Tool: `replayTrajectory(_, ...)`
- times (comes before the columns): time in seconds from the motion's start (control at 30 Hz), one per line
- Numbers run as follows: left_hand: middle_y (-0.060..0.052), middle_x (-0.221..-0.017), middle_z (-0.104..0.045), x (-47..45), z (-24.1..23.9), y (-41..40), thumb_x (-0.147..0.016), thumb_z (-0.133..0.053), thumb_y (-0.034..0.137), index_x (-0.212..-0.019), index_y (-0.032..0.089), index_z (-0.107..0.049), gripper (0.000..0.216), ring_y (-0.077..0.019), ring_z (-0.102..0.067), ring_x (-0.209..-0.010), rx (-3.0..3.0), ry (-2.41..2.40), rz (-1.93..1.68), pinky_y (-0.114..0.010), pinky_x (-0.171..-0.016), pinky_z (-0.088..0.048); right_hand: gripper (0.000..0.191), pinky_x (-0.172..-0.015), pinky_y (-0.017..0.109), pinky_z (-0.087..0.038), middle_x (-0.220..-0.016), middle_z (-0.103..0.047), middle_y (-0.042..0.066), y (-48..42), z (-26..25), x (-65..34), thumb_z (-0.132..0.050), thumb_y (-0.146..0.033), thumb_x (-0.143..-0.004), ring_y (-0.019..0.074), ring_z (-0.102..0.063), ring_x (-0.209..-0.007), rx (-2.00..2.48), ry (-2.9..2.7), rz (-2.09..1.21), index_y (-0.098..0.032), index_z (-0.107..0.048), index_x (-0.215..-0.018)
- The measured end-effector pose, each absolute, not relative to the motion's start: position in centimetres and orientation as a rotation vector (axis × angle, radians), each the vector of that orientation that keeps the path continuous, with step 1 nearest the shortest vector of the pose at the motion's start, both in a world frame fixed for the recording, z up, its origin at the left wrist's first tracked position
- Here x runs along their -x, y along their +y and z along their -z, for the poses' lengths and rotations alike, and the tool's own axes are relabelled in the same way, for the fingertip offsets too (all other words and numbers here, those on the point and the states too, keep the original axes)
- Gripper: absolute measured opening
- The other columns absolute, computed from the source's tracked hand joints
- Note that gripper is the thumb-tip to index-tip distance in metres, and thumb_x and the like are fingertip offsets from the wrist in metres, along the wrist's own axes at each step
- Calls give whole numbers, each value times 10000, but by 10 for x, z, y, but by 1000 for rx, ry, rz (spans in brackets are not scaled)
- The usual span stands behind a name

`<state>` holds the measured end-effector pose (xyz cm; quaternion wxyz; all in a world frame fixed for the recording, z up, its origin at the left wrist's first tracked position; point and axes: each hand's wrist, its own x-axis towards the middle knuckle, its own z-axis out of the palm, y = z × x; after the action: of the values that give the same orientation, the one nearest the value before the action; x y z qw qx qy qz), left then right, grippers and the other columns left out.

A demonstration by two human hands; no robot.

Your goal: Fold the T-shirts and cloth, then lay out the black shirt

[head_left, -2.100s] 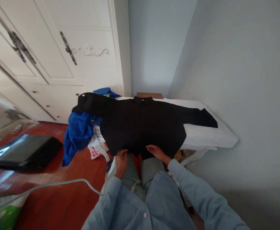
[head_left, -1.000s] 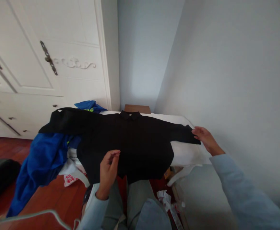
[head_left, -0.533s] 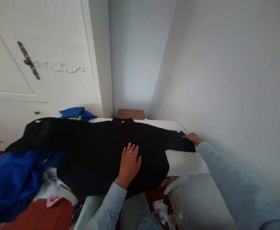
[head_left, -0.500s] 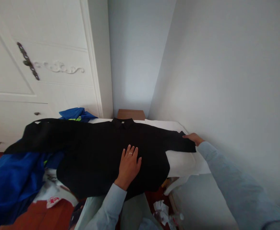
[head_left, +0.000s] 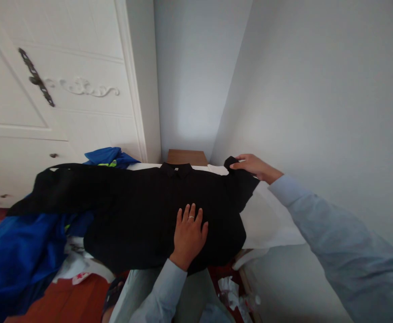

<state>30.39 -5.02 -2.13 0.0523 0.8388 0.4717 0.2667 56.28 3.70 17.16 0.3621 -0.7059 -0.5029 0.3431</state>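
A black collared shirt [head_left: 142,202] lies spread on a white padded board [head_left: 270,222], collar at the far side. My left hand [head_left: 190,233] rests flat on the shirt's lower body, fingers spread, a ring on one finger. My right hand [head_left: 253,165] pinches the cuff of the shirt's right sleeve and holds it lifted above the board, folded in toward the shoulder. The shirt's left sleeve stretches out over a blue garment [head_left: 21,255].
A white wardrobe [head_left: 58,76] with dark metal handles stands at the left. A plain wall runs close along the right. A brown wooden piece [head_left: 187,157] sits behind the board. Crumpled white paper and bags [head_left: 231,291] lie on the red-brown floor [head_left: 51,305] under the board.
My right hand has closed on the right sleeve's cuff and carried it up and leftward toward the shoulder. My left hand has stayed pressed flat on the shirt.
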Motion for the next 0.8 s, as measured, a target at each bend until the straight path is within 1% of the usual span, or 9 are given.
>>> replayTrajectory(0.1,-189,-1477,-525,-303,20,-52,-986,-417,441,-1378,166,-593,509,-385,-413,-1425,-2560,1432,-802,-631,-1174,-282,410,-411,194,-422,-559,-624,-36,44,-158,-504,-832,-256,-708,111,-550,-435,1826,-1545,-844,-132,-679,-1067)
replayTrajectory(0.2,-199,-1468,-532,-301,17,-52,-961,-471,380,-1371,134,-580,490,-372,-417,-1425,-2515,1411,-830,-615,-1190,-272,350,-412,188,-402,-516,-569,-68,43,-132,-458,-766,-201,-774,92,-510,-387,1852,-1815,-745,-137,-664,-1102)
replayTrajectory(0.3,-187,-1437,-568,-298,14,-49,-889,-495,206,-1436,100,-482,557,-311,-488,-1381,-2352,1399,-948,-560,-1200,-300,381,-437,201,-421,-575,-618,-49,33,-105,-428,-703,-155,-813,106,-555,-415,1891,-1934,-741,-139,-622,-1185)
replayTrajectory(0.37,-196,-1439,-562,-295,12,-46,-850,-486,156,-1484,67,-396,647,-285,-529,-1346,-2179,1385,-1015,-509,-1180,-361,415,-472,215,-444,-631,-662,-27,25,-89,-417,-665,-164,-852,117,-588,-447,1873,-1936,-789,-130,-579,-1257)
replayTrajectory(0.43,-222,-1484,-506,-291,10,-43,-855,-475,165,-1518,27,-317,695,-280,-506,-1368,-2021,1370,-1042,-466,-1159,-403,422,-541,234,-478,-663,-686,-10,18,-77,-416,-632,-215,-904,126,-621,-489,1810,-1951,-821,-116,-547,-1305)
replayTrajectory(0.53,-249,-1583,-345,-289,7,-42,-893,-439,172,-1537,3,-267,687,-287,-355,-1473,-1938,1383,-1067,-458,-1180,-373,407,-676,268,-508,-698,-705,12,14,-65,-429,-600,-341,-956,149,-678,-609,1690,-2008,-758,-115,-568,-1293)
replayTrajectory(0.6,-235,-1619,-274,-288,5,-44,-932,-412,186,-1516,47,-356,602,-304,-273,-1508,-2016,1380,-1068,-489,-1198,-333,408,-752,299,-518,-795,-733,43,18,-60,-449,-600,-368,-955,178,-707,-737,1660,-2039,-610,-133,-584,-1289)
replayTrajectory(0.67,-208,-1618,-293,-290,4,-48,-972,-421,250,-1440,114,-503,494,-334,-245,-1514,-2165,1350,-1038,-526,-1201,-311,432,-856,350,-526,-996,-748,106,27,-55,-474,-613,-327,-936,220,-711,-927,1671,-2085,-416,-135,-575,-1322)
replayTrajectory(0.8,-182,-1615,-318,-294,-1,-55,-927,-578,340,-1227,160,-677,363,-392,-224,-1510,-2415,1385,-924,-568,-1183,-316,522,-1114,478,-414,-1410,-581,198,49,-37,-524,-603,-293,-910,302,-546,-1315,1722,-2250,-110,-129,-541,-1402)
